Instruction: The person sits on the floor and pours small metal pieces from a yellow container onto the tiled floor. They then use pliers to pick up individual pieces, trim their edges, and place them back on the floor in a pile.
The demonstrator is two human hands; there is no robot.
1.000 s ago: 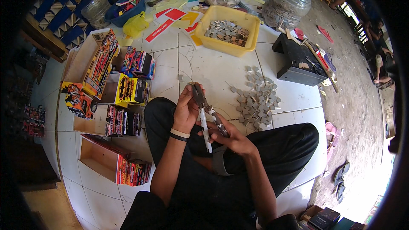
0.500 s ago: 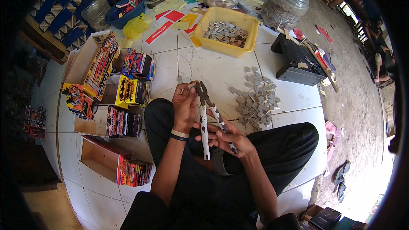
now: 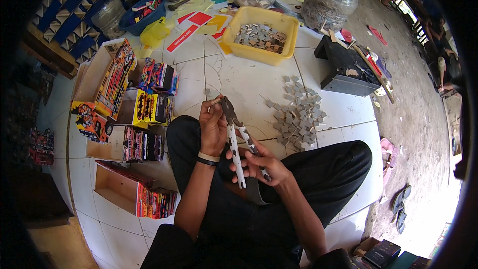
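Note:
My right hand (image 3: 266, 165) is wrapped round the handles of long pincers (image 3: 234, 152) with worn, flaking white paint, its fingers between and around the two spread handles. The dark jaws point away from me, up beside my left fingertips. Between thumb and fingers, my left hand (image 3: 213, 132) pinches a small light-coloured piece (image 3: 216, 101) against the jaws; most of it is hidden. On the floor to the right lies a pile of small grey square pieces (image 3: 297, 114), several with thin pins sticking out. One lone grey square (image 3: 207, 91) rests just beyond my left hand.
A yellow tub (image 3: 259, 59) of similar squares stands ahead. Toy trucks and printed boxes (image 3: 154, 107) line the left side. At the right is a black stand (image 3: 343, 72) with sticks on it. Clear plastic jars (image 3: 331, 2) and coloured sheets (image 3: 184, 37) lie farther back.
The pincers' jaws have tilted slightly left, toward my left fingertips, and the handles are a little closer together. Both hands keep their holds. The whole view has shifted slightly.

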